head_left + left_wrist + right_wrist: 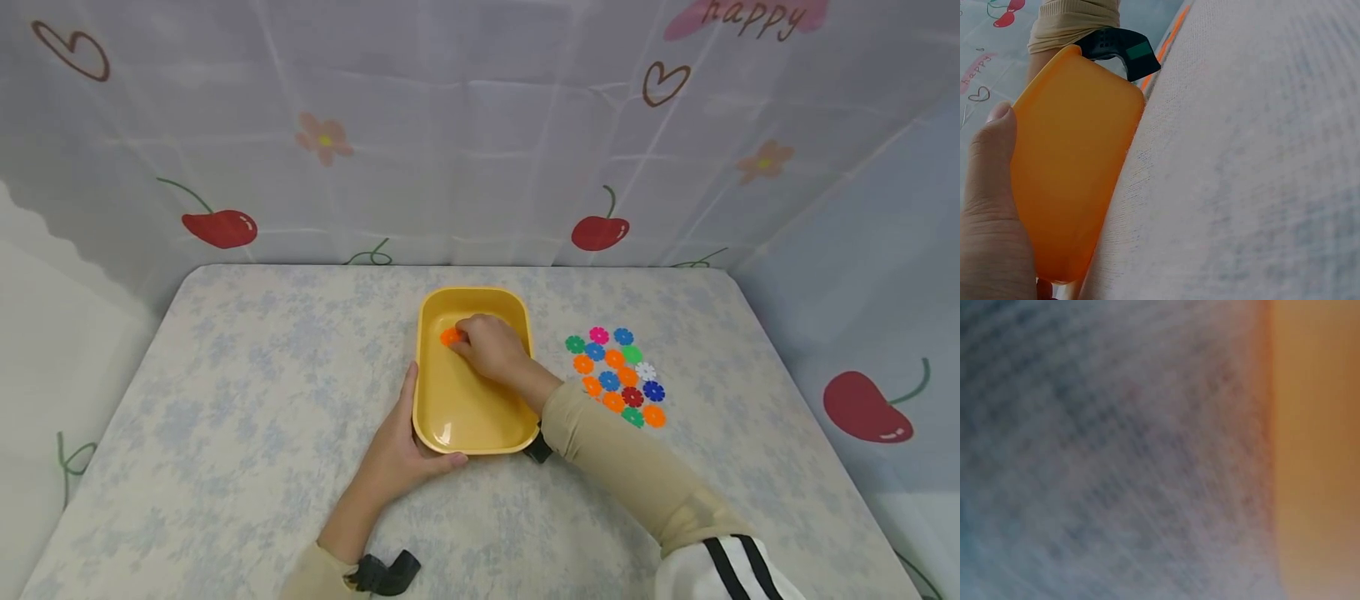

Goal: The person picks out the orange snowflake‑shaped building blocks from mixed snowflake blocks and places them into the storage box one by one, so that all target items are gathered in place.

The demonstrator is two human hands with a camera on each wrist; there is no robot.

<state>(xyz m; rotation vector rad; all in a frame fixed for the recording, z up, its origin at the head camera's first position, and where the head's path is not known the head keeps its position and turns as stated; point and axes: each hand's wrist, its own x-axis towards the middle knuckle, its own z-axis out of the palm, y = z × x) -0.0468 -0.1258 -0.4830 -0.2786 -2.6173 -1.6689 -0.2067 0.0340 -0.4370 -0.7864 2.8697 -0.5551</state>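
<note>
Yellow and shiny, a tray (476, 412) sits on the desk (255, 392). The left hand (399, 450) holds its corner. The right hand (491, 346) pinches an orange piece (448, 337) inside.

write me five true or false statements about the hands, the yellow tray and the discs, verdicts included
1. The right hand reaches into the yellow tray. True.
2. The left hand is inside the tray too. False: it holds the near left corner from outside.
3. An orange disc is at the right hand's fingertips. True.
4. The loose discs lie left of the tray. False: they lie on the table to its right.
5. A white disc lies with the loose ones. True.
</note>
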